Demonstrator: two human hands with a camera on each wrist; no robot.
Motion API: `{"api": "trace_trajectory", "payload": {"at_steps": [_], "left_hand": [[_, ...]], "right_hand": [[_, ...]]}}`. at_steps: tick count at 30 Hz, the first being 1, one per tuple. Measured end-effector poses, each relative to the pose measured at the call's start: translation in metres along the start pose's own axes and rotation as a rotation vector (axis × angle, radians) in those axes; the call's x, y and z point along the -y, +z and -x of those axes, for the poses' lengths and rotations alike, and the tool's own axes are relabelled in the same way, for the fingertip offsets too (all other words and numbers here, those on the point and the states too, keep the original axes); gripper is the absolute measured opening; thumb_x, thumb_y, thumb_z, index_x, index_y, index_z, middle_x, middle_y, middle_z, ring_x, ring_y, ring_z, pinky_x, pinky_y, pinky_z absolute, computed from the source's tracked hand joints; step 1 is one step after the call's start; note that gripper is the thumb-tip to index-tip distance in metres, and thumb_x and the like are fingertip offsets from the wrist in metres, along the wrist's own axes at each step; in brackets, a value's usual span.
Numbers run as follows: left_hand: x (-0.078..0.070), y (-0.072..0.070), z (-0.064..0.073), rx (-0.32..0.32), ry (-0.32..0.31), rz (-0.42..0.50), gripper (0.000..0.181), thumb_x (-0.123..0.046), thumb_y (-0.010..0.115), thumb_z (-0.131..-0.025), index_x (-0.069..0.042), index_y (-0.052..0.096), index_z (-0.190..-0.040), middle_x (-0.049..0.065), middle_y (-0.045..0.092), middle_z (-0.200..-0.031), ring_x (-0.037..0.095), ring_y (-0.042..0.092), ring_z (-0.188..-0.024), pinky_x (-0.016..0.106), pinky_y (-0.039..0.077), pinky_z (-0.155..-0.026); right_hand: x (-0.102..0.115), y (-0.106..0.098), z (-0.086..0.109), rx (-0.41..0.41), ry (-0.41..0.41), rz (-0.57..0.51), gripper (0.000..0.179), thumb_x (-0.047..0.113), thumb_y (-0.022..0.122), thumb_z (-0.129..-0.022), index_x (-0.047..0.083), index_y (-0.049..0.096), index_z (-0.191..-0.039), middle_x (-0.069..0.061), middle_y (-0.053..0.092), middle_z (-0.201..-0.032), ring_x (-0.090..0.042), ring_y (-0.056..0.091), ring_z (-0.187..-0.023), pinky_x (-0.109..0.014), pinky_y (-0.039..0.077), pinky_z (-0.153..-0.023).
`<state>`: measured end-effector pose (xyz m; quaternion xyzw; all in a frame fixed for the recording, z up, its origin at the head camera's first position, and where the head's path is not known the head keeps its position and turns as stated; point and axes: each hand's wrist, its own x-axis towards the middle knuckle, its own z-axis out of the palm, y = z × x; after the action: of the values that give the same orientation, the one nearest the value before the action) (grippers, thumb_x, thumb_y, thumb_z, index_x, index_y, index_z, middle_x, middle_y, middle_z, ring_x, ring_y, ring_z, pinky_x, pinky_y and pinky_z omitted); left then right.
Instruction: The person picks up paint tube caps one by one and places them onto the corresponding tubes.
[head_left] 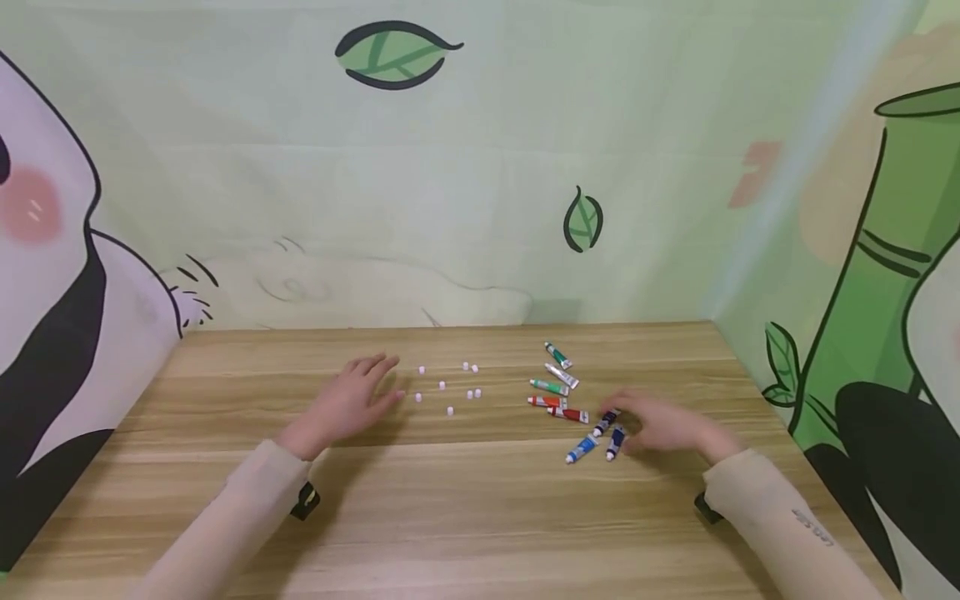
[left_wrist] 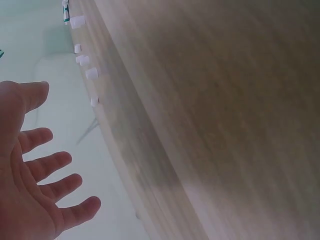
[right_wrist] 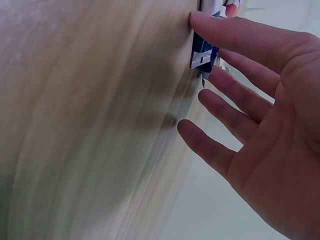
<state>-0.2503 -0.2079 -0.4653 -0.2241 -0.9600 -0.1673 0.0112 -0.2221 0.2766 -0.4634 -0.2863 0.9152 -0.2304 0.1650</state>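
My left hand (head_left: 347, 408) is held over the left of the table, thumb and fingers spread, holding nothing. To its right lie several small white caps (head_left: 442, 385). My right hand (head_left: 663, 423) reaches over two dark blue paint tubes, one (head_left: 606, 422) by its fingertips and the other (head_left: 616, 443) by the thumb. In the right wrist view its fingers (right_wrist: 230, 115) are loosely extended, with the thumb close to a dark blue tube (right_wrist: 201, 57); contact is unclear. A lighter blue tube (head_left: 581, 450) lies just left of this pair.
Further back, two red-toned tubes (head_left: 567, 414), two green ones (head_left: 550, 387) and a silvery white one (head_left: 562, 375) lie loosely in a column. The wooden table (head_left: 450, 517) ends at a printed fabric backdrop (head_left: 480, 167) behind and at the sides.
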Motion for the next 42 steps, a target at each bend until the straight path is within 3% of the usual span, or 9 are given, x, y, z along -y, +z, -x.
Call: {"api": "trace_trajectory", "payload": {"at_steps": [8, 15, 26, 33, 37, 42], "left_hand": [[0.0, 0.002, -0.001, 0.009, 0.036, 0.047, 0.06, -0.032, 0.061, -0.102, 0.001, 0.043, -0.148, 0.029, 0.046, -0.147, 0.05, 0.044, -0.133, 0.063, 0.038, -0.106], [0.0, 0.005, -0.004, 0.029, 0.055, 0.068, 0.059, -0.031, 0.062, -0.101, 0.003, 0.045, -0.146, 0.027, 0.052, -0.14, 0.046, 0.051, -0.127, 0.059, 0.042, -0.104], [-0.006, 0.01, -0.014, 0.085, 0.101, 0.108, 0.05, -0.02, 0.069, -0.096, 0.006, 0.054, -0.137, 0.023, 0.064, -0.122, 0.037, 0.064, -0.107, 0.051, 0.052, -0.093], [-0.01, 0.02, -0.022, 0.108, 0.123, 0.14, 0.038, -0.014, 0.072, -0.094, 0.005, 0.062, -0.125, 0.016, 0.067, -0.113, 0.03, 0.065, -0.102, 0.046, 0.053, -0.091], [-0.014, 0.024, -0.026, 0.142, 0.114, 0.163, 0.024, -0.01, 0.072, -0.093, 0.0, 0.068, -0.114, 0.01, 0.067, -0.107, 0.025, 0.064, -0.099, 0.043, 0.053, -0.09], [-0.018, 0.026, -0.029, 0.167, 0.12, 0.178, 0.022, -0.006, 0.071, -0.092, 0.0, 0.069, -0.113, 0.011, 0.067, -0.106, 0.024, 0.064, -0.097, 0.042, 0.054, -0.089]], "right_hand": [[0.002, 0.001, -0.002, 0.002, -0.035, -0.002, 0.049, 0.016, 0.082, -0.082, 0.006, 0.065, -0.128, -0.018, 0.056, -0.132, -0.041, 0.054, -0.12, -0.062, 0.041, -0.102], [0.004, 0.003, -0.003, -0.003, -0.026, 0.012, 0.037, 0.017, 0.083, -0.082, 0.013, 0.072, -0.117, -0.005, 0.06, -0.116, -0.026, 0.058, -0.106, -0.054, 0.047, -0.094], [0.01, 0.001, -0.003, 0.025, 0.031, 0.013, 0.029, 0.015, 0.081, -0.085, 0.012, 0.071, -0.112, 0.002, 0.063, -0.108, -0.021, 0.061, -0.102, -0.047, 0.051, -0.092], [0.01, 0.002, -0.003, 0.039, 0.062, -0.04, 0.029, 0.011, 0.083, -0.079, 0.01, 0.067, -0.104, 0.004, 0.06, -0.092, -0.014, 0.056, -0.085, -0.032, 0.049, -0.077], [0.009, 0.003, -0.002, 0.04, 0.062, -0.056, 0.029, 0.009, 0.083, -0.078, 0.009, 0.066, -0.102, 0.003, 0.059, -0.09, -0.014, 0.054, -0.082, -0.031, 0.048, -0.074], [0.007, 0.004, -0.003, 0.047, 0.072, -0.062, 0.028, 0.009, 0.083, -0.079, 0.009, 0.065, -0.101, 0.003, 0.058, -0.089, -0.013, 0.053, -0.08, -0.031, 0.047, -0.073]]}}
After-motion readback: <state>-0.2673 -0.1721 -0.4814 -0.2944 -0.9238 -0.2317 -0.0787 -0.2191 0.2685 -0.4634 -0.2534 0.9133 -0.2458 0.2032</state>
